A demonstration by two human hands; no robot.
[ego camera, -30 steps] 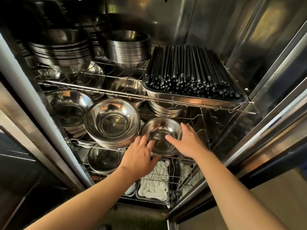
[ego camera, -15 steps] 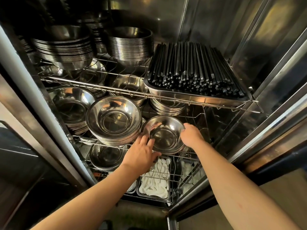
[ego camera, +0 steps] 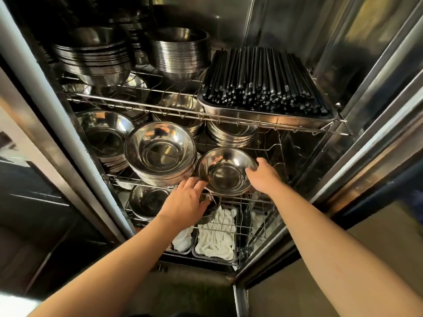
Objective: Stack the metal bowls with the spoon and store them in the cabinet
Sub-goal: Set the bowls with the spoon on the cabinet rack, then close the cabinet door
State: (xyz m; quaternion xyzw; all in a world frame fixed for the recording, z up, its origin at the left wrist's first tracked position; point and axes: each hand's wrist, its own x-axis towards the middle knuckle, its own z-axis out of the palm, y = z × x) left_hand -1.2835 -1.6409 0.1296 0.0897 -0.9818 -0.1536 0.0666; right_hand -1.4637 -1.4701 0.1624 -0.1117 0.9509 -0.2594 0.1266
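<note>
On the middle wire shelf [ego camera: 263, 197], the left hand [ego camera: 185, 204] and right hand [ego camera: 263, 175] hold the small bowl [ego camera: 226, 172] by its rim with curled fingers, and it may slip against the tall bowl stack [ego camera: 160, 154] beside it.

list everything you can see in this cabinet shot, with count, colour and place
bowl stacks: two tall ones in front, more behind, silver, top wire shelf left
chopsticks: many, black, in a steel tray, top shelf right
bowl stack: one of several, silver, middle shelf
small bowl: one, silver, middle shelf front, held at both sides
bowls: at least one, silver, lower shelf left
white spoons: many, in trays, bottom
left hand: at the bowl's left rim
right hand: on its right rim
</note>
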